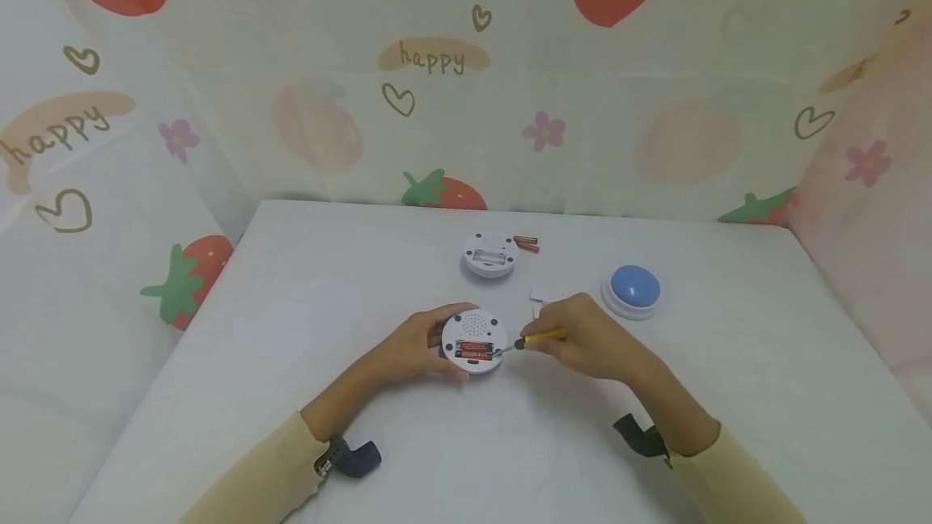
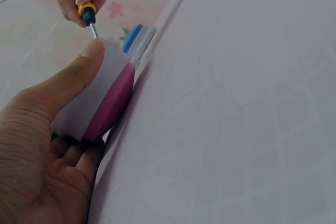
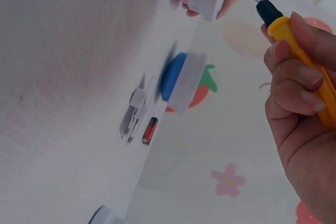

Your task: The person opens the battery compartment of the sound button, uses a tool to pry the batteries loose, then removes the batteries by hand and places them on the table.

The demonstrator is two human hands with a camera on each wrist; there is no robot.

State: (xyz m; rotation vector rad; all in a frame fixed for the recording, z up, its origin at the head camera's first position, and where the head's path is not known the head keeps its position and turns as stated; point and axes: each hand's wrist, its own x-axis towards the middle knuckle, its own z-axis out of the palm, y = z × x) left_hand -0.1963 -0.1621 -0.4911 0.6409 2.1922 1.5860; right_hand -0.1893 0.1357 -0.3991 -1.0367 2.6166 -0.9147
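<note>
My left hand holds a round white push button upside down, thumb on its near rim and fingers round the far side. Its pink dome faces the table in the left wrist view. The battery bay is uncovered, with two red batteries lying in it. In my right hand is a screwdriver with a yellow handle, black collar and thin metal shaft, gripped by thumb and curled fingers. The shaft slants down to the bay's right end, its tip at the batteries.
Behind stands a second upturned button, its battery bay bare, its dome blue in the right wrist view. Two loose batteries lie beside it. A blue-domed button sits upright at right. Small white pieces lie partly behind my right hand.
</note>
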